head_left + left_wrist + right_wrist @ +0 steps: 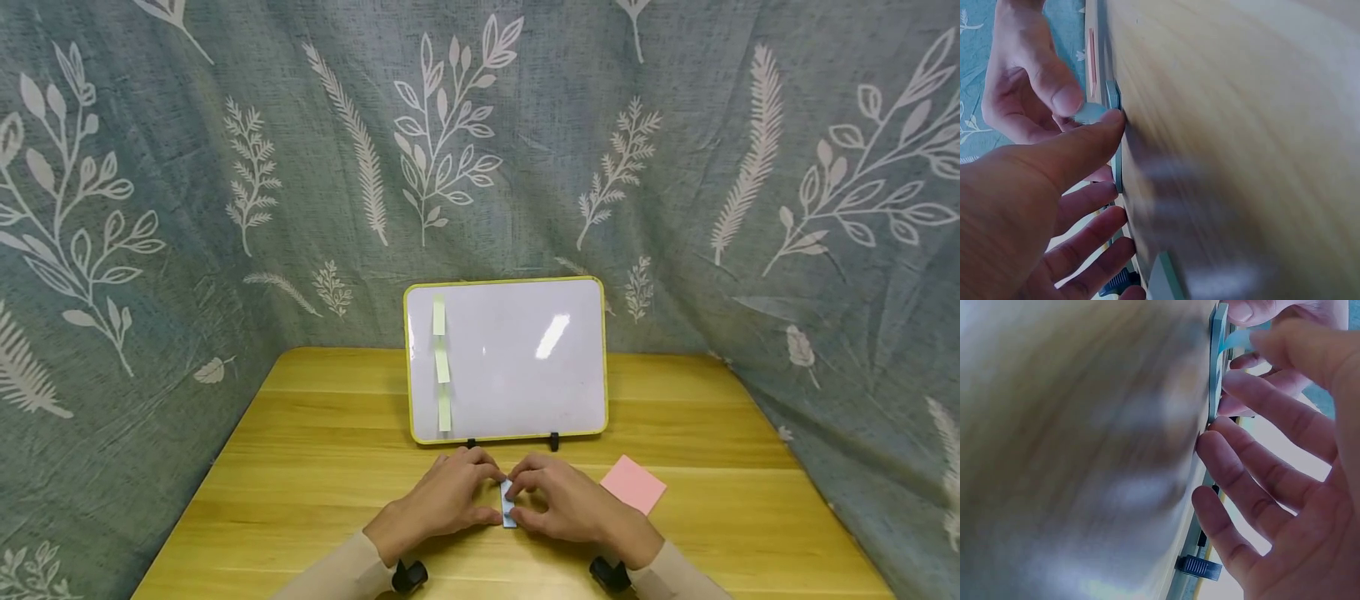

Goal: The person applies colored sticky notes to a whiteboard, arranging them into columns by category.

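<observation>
A narrow pad of light-blue sticky notes lies on the table between the two hands, its long side pointing away from me. My left hand holds the pad from the left, thumb at the near end and a fingertip at the far end. The right hand has its thumb on the top blue sheet, which curls up from the pad. In the left wrist view the sheet looks pinched by the right thumb; the opposing fingertip is partly hidden. The right hand's other fingers are spread near the pad's far end.
Behind the hands a yellow-framed whiteboard leans on black feet. Several pale green sticky strips form a column at its left. A pink square note lies right of the right hand. Patterned curtains surround the wooden table.
</observation>
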A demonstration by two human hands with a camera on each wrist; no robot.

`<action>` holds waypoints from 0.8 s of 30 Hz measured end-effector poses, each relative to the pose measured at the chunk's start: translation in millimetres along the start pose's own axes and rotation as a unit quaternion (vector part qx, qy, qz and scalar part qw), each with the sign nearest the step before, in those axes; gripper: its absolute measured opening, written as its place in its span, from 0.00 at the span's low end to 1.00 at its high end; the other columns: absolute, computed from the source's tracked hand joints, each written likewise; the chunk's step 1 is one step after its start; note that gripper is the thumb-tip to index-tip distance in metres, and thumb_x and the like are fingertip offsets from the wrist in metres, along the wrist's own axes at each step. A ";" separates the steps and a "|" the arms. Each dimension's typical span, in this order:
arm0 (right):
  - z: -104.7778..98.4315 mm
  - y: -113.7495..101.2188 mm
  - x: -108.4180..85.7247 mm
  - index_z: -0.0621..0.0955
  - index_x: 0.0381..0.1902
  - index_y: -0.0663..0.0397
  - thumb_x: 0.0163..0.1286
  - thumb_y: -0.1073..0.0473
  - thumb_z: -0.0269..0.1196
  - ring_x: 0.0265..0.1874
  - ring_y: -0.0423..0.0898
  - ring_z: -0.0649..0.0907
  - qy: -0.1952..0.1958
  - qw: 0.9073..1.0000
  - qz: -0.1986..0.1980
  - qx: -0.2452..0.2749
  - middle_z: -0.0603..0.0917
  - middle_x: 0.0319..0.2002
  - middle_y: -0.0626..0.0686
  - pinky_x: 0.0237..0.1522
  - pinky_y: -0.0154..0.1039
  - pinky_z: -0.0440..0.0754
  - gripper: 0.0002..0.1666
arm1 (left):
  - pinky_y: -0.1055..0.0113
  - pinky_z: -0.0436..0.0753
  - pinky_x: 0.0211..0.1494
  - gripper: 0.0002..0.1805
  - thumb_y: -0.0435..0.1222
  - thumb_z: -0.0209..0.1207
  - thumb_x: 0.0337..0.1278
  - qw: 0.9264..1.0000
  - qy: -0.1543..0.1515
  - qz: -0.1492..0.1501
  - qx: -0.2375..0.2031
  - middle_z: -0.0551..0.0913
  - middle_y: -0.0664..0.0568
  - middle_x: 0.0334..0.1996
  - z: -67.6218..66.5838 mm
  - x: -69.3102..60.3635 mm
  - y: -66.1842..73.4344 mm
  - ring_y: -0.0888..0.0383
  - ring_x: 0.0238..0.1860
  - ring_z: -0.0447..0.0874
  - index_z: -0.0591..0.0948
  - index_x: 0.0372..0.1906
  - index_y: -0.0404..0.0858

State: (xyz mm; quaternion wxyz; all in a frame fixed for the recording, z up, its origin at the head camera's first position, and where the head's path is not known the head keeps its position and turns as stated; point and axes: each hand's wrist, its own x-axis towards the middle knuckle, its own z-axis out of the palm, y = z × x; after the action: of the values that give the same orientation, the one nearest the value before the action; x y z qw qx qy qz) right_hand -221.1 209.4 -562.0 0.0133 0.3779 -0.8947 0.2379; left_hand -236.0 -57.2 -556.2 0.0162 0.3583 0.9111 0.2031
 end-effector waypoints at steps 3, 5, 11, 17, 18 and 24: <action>0.1 -0.4 0.8 0.96 0.52 0.41 0.86 0.52 0.73 0.58 0.42 0.91 0.006 1.000 -0.001 0.001 0.93 0.58 0.45 0.59 0.44 0.93 0.06 | 0.60 0.82 0.60 0.28 0.55 0.84 0.67 1.000 0.000 -0.002 -0.001 0.89 0.60 0.63 0.5 0.1 -0.3 0.59 0.62 0.84 0.94 0.67 0.51; -0.3 -0.7 1.6 0.96 0.52 0.43 0.88 0.53 0.70 0.56 0.41 0.92 0.011 1.000 0.000 0.004 0.94 0.57 0.44 0.57 0.43 0.94 0.08 | 0.60 0.83 0.60 0.27 0.55 0.83 0.67 1.000 0.001 -0.003 -0.001 0.89 0.59 0.63 0.9 0.3 -0.3 0.58 0.62 0.84 0.94 0.66 0.51; -0.7 0.3 4.4 0.96 0.54 0.45 0.89 0.56 0.70 0.47 0.34 0.90 0.018 1.000 0.015 0.013 0.96 0.52 0.43 0.49 0.36 0.92 0.09 | 0.59 0.84 0.61 0.27 0.54 0.84 0.67 1.000 0.001 -0.004 -0.002 0.89 0.59 0.64 1.4 0.6 -0.5 0.57 0.63 0.85 0.94 0.66 0.50; -0.2 0.1 5.1 0.95 0.52 0.45 0.87 0.55 0.73 0.40 0.28 0.86 0.022 0.998 0.039 0.033 0.96 0.47 0.41 0.45 0.33 0.89 0.06 | 0.58 0.85 0.62 0.23 0.52 0.82 0.71 1.000 0.000 -0.002 -0.012 0.89 0.58 0.63 -0.5 2.0 -0.5 0.57 0.63 0.85 0.95 0.65 0.50; -0.2 0.1 5.2 0.95 0.52 0.45 0.86 0.55 0.73 0.39 0.27 0.86 0.022 0.998 0.042 0.040 0.96 0.46 0.41 0.44 0.32 0.89 0.06 | 0.58 0.85 0.62 0.22 0.51 0.81 0.73 1.000 0.000 -0.001 -0.014 0.90 0.58 0.63 -1.0 2.3 -0.5 0.57 0.62 0.85 0.95 0.65 0.50; -0.3 -0.3 5.4 0.95 0.51 0.46 0.83 0.56 0.77 0.36 0.26 0.87 0.018 0.996 0.057 0.074 0.96 0.42 0.40 0.40 0.30 0.88 0.05 | 0.57 0.87 0.62 0.15 0.48 0.76 0.79 1.000 0.000 0.002 -0.011 0.91 0.59 0.61 -3.5 3.8 -0.4 0.59 0.59 0.86 0.96 0.63 0.51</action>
State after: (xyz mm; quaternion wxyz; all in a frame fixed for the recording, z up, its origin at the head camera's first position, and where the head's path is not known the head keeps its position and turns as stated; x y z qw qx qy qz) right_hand -224.8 205.7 -560.4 -0.0125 0.3220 -0.8944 0.3101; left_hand -239.7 -56.2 -552.8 0.0199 0.3604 0.9080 0.2126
